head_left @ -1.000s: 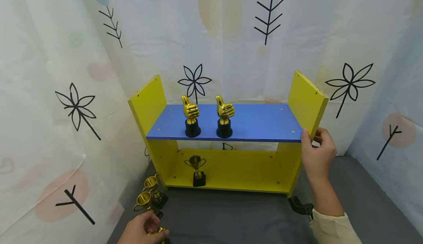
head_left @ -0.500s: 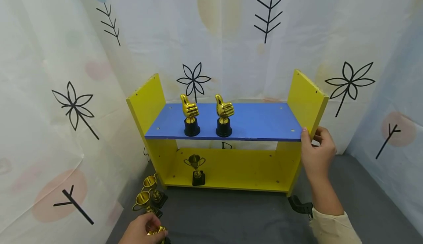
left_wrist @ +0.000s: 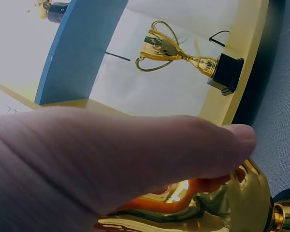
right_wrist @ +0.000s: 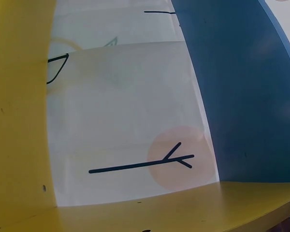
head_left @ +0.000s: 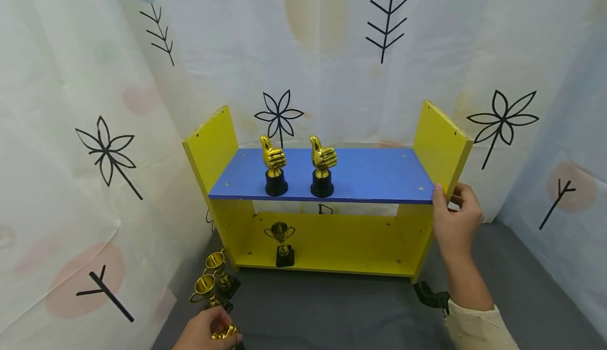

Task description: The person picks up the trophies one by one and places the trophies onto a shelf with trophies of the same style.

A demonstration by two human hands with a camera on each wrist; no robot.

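Note:
At the bottom of the head view my left hand (head_left: 206, 330) grips a gold thumbs-up trophy (head_left: 226, 332). In the left wrist view the thumb lies across this shiny gold trophy (left_wrist: 246, 198), and part of its base is cut off by the frame. My right hand (head_left: 457, 221) holds the right yellow side panel of the shelf unit (head_left: 441, 144), with the thumb at the front edge by the blue board. Two thumbs-up trophies, one left (head_left: 275, 165) and one right (head_left: 323, 166), stand upright on the blue board (head_left: 374, 173). A gold cup trophy (head_left: 282, 242) stands on the lower yellow board.
Two more gold cup trophies, one farther (head_left: 220, 271) and one nearer (head_left: 207, 288), lie tilted on the grey table (head_left: 332, 308) left of the shelf unit. A black strap (head_left: 431, 295) is at the right wrist. Patterned white cloth (head_left: 213, 49) hangs behind and at both sides.

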